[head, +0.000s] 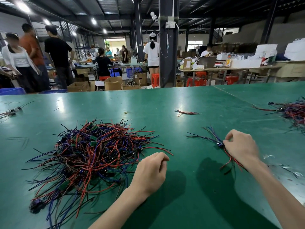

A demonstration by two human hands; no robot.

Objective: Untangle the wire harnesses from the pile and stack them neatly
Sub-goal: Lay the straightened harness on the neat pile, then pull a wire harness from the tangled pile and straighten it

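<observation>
The green desk [165, 103] fills the lower half of my view. The biggest thing on it is the pile [92, 154], a tangled mound of red, blue and black harnesses with small green boards in it, lying left of centre. A second heap [293, 113] of the same wires sits at the far right edge, well apart from the pile.

My right grip [239, 146] is down on the desk to the right. Its fingers are curled tight and pinch the stack [206, 137] at its dark middle block. The stack's blue and black ends fan out to the left of the grip, and its red ends trail back under my wrist.

My left grip [151, 171] hovers just beside the pile's right edge, loosely curled with the back of the hand towards me. The fingertips are turned away, so I cannot tell whether it has a wire or nothing.

Further out, near the desk's middle, lies a small bundle [186, 112] of red and black wires. A few loose wires [11, 111] rest at the far left edge. A rubber band [126, 112] lies flat between them.
</observation>
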